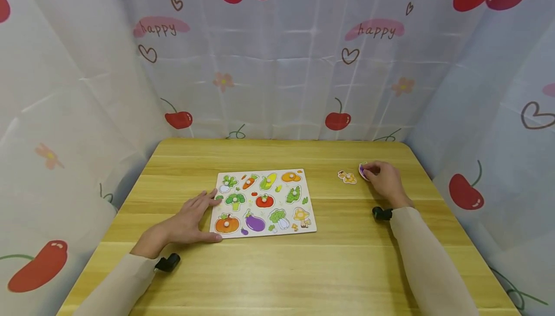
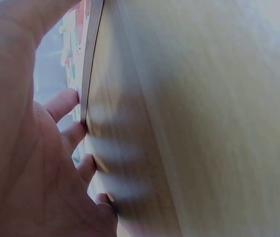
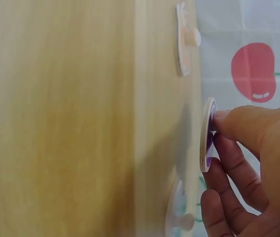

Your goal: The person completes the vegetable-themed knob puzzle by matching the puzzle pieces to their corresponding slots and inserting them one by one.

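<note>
A wooden vegetable puzzle board (image 1: 243, 190) lies flat on the table. My left hand (image 1: 188, 219) rests at its left edge, fingers spread and thumb at the near corner; in the left wrist view the fingertips (image 2: 68, 101) touch the board's side. With thumb and fingers, my right hand (image 1: 386, 181) pinches a purple eggplant puzzle piece (image 3: 207, 136), held tilted just off the table. Beside it lies a yellow mushroom piece (image 1: 348, 177) with a knob. Another knobbed piece (image 3: 174, 210), pale and greenish, shows low in the right wrist view; the hand hides it from the head view.
The wooden table (image 1: 269, 277) has rounded far corners. A white curtain (image 1: 277, 65) with cherries and hearts surrounds its back and sides. Knobs stand up on several board pictures, such as the pumpkin (image 1: 227, 224); none shows on the board's eggplant picture (image 1: 255, 222).
</note>
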A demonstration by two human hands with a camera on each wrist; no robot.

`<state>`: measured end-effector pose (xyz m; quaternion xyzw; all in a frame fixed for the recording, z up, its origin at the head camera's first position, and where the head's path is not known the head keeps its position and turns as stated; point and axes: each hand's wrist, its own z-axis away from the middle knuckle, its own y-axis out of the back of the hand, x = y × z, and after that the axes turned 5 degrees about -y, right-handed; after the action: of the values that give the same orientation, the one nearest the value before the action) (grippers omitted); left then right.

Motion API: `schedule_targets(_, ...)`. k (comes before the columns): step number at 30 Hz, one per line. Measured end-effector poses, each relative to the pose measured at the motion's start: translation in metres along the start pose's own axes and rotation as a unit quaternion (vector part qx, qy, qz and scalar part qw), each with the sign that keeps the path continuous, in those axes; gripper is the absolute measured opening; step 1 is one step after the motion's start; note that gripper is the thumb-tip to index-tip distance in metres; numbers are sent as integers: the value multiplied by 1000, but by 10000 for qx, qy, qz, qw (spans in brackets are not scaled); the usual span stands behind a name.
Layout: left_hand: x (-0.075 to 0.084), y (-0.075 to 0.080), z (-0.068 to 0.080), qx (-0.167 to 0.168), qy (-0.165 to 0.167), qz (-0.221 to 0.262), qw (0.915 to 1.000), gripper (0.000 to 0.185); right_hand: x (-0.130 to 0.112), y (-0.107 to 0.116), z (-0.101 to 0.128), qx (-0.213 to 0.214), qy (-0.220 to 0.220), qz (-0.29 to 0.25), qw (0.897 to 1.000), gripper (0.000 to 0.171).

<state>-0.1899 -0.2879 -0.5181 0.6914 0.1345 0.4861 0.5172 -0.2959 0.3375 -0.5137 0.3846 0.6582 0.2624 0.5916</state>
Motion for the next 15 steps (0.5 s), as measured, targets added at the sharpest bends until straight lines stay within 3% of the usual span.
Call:
schedule_targets(9,0,0,0,18,-19,-37,10000,111,-27,1,10,-12,94,-83,9999,23)
schedule_targets(15,1,1,0,-19,-26,-48,10000,112,-42,-2,17,6,418,-218,9989,18)
